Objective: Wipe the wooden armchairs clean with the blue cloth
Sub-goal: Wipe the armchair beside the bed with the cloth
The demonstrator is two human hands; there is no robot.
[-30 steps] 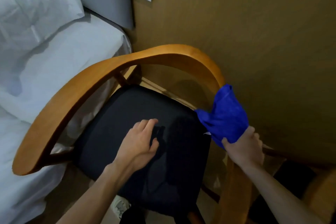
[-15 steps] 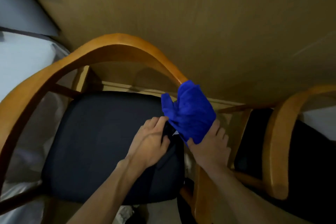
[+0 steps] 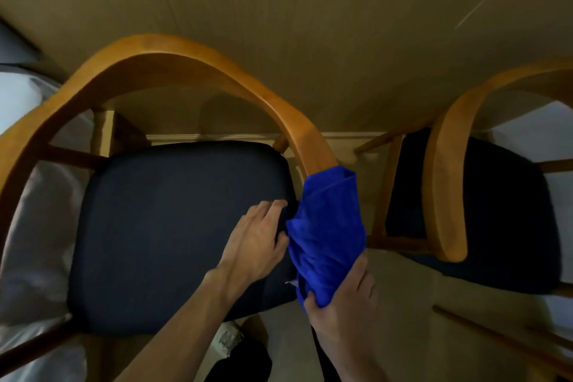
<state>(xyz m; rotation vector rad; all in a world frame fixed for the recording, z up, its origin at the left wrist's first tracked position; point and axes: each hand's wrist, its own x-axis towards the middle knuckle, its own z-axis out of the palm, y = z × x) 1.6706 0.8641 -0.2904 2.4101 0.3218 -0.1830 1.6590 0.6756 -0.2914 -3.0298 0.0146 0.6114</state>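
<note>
Presently the blue cloth [image 3: 328, 232] is draped over the right armrest of the near armchair [image 3: 173, 71], covering the front end of that curved wooden rail, just beside the right edge of the dark seat cushion [image 3: 173, 226]. I record my right hand [image 3: 344, 301] at the cloth's lower end, fingers curled and clamped on the bunched fabric from below. My left hand [image 3: 257, 245] lies on the cushion near its right edge, fingers extended and slightly apart, the fingertips touching the inner side of the cloth; I cannot tell whether the thumb pinches any fabric.

The armchair's bent rail runs in one arc from the left armrest round the back to the covered right armrest, with wooden struts below it. A second armchair [image 3: 446, 195] of the same build stands to the right, apart from the first, its dark seat partly visible and its left armrest facing the cloth. Both chairs back onto a tan wall [image 3: 310, 9] with a pale skirting strip at its foot. White bedding [image 3: 28, 226] sits against the first chair's left side. Pale flooring shows between the two chairs.
</note>
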